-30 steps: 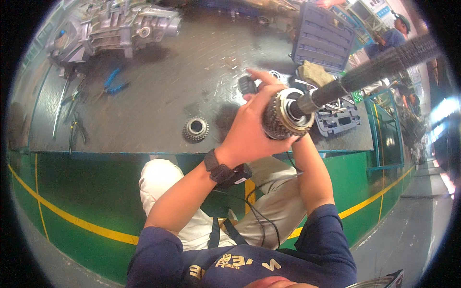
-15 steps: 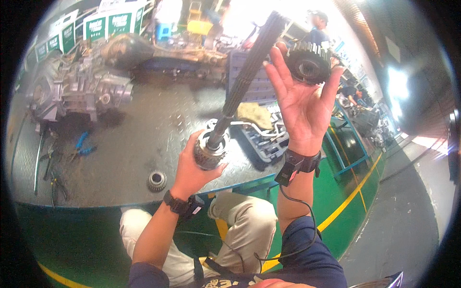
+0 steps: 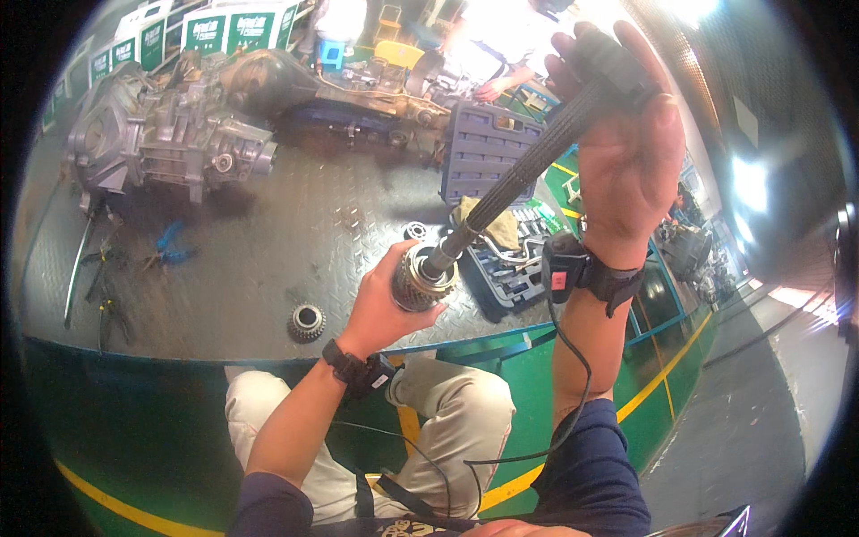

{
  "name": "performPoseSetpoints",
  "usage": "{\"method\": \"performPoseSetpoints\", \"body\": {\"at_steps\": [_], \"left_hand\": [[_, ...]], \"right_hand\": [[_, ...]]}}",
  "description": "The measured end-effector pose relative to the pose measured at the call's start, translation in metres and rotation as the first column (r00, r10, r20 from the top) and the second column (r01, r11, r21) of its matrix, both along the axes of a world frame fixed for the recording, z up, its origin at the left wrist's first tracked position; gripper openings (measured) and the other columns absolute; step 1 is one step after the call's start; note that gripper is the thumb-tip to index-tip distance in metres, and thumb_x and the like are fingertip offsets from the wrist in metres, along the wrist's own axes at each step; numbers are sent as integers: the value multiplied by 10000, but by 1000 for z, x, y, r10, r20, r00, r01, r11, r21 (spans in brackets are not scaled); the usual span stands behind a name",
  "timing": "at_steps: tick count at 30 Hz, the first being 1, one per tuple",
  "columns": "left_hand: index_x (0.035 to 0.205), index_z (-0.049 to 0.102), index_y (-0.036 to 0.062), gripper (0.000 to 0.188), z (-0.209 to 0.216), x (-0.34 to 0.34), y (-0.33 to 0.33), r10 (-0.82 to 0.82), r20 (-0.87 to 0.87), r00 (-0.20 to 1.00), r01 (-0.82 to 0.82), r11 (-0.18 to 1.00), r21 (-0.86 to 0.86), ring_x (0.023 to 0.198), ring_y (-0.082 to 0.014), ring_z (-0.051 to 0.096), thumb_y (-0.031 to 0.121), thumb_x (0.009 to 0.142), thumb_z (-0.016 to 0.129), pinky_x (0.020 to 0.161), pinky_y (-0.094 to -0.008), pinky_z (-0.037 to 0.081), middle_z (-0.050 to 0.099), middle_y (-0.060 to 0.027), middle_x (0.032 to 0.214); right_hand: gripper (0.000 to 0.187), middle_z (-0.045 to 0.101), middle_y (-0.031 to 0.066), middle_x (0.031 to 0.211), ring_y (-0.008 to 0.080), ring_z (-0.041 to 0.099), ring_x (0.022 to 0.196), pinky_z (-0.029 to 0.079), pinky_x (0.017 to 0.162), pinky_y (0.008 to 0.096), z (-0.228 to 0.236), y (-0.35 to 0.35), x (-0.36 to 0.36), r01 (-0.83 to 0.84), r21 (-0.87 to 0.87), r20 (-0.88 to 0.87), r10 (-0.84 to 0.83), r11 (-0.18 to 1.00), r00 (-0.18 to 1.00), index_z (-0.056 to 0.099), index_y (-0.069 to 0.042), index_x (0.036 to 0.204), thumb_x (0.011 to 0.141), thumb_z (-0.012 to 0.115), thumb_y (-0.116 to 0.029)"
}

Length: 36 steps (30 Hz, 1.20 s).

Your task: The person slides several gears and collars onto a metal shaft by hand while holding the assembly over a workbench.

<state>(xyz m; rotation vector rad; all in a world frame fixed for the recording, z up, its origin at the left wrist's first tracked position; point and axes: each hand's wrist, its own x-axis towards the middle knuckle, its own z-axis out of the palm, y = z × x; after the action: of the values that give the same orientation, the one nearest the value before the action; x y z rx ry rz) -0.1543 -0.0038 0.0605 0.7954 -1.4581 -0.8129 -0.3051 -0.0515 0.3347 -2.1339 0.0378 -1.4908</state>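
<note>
My left hand (image 3: 380, 309) is closed round a toothed metal gear (image 3: 413, 294) at the lower end of a long splined shaft (image 3: 519, 183). The shaft slants up and to the right, clear of the table. Up at its far end, the fingers of my right hand (image 3: 631, 170) curl about a dark gear (image 3: 611, 67). That gear overlaps the shaft's tip; blur hides whether it sits around the tip or just before it. A small loose gear (image 3: 306, 323) stands on the table near its front edge, left of my left hand.
On the metal table (image 3: 233, 259) rests a large gearbox housing (image 3: 179, 143) at the far left. Blue-handled pliers (image 3: 168, 243) and other tools lie in front of it. An open tool case (image 3: 501, 277) with a cloth (image 3: 490, 224) stands at right. Another person's hand (image 3: 492, 89) is beyond.
My right hand has risen and moved right, bringing the dark gear to the shaft's upper end. The shaft now leans further right; my left hand has shifted slightly right with it.
</note>
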Motion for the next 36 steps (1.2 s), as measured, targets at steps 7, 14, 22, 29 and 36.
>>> {"method": "performPoseSetpoints", "body": {"at_steps": [7, 14, 22, 29, 36], "left_hand": [[1405, 517, 74, 849, 3, 4, -3, 45, -36, 998, -45, 999, 15, 1178, -229, 667, 154, 684, 957, 1028, -379, 522, 685, -128, 1251], [1383, 531, 79, 821, 0, 10, -3, 75, -88, 993, -73, 997, 32, 1166, -240, 684, 181, 687, 955, 1006, -385, 532, 703, -139, 1239], [1401, 523, 74, 812, -4, 10, -7, 28, -126, 992, -33, 999, -36, 1172, -237, 691, 188, 714, 940, 1000, -386, 538, 705, -137, 1248], [1414, 520, 74, 833, -8, 9, -9, 20, -115, 993, -22, 1000, -22, 1167, -251, 704, 163, 698, 935, 995, -387, 546, 710, -155, 1230], [1436, 509, 80, 863, -3, 4, -4, 59, -65, 996, -63, 997, -51, 1168, -265, 709, 190, 700, 945, 989, -393, 550, 716, -155, 1229]], "right_hand": [[663, 672, 174, 1337, 255, 656, 1216, 498, 1083, 379, -58, 4, 4, 140, 164, -121, -121, 976, 985, 520, 76, 1466, 916, 782, -185], [806, 640, 177, 1381, 212, 639, 1212, 503, 1079, 365, -145, 16, 12, 140, 483, -162, -70, 864, 984, 515, 82, 1467, 771, 894, -67], [714, 618, 234, 1405, 310, 649, 1267, 506, 1110, 422, -161, 13, 15, 86, 511, -116, -30, 855, 993, 528, 87, 1455, 819, 797, -98], [803, 526, 317, 1476, 473, 586, 1326, 476, 1151, 579, -151, -2, 7, 88, 316, -139, -46, 945, 989, 411, 143, 1508, 967, 727, -358], [489, 701, 187, 1181, 256, 709, 960, 612, 784, 374, -4, -8, 30, 30, 150, 269, -70, 988, 961, 621, 104, 1316, 1033, 552, -288]]}}
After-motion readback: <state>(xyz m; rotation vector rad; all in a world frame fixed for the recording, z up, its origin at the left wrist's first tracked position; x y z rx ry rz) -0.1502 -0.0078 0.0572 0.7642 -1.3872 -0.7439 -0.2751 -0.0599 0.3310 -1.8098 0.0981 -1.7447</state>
